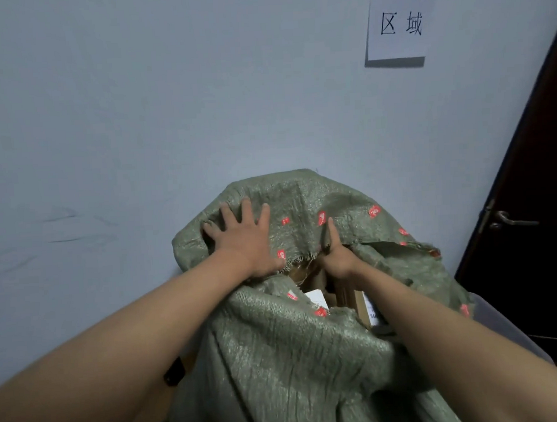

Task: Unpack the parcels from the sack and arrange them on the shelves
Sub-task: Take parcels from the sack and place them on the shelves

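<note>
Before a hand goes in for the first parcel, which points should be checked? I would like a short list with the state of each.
1. Sack mouth open: ok, parcels visible inside.
2. Left hand steadying the sack: ok, spread flat on the cloth.
3. Right hand holding the rim: ok, thumb over the frayed edge.
4. A hand free to reach in: not ok.
5. Parcels loose enough to lift: cannot tell.
6. Shelves within reach: cannot tell, not in view.

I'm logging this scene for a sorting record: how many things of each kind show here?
Green woven sack: 1
Parcels showing in its mouth: at least 2; the rest hidden
Paper wall sign: 1
Dark door: 1
Hands: 2
Total: 7
</note>
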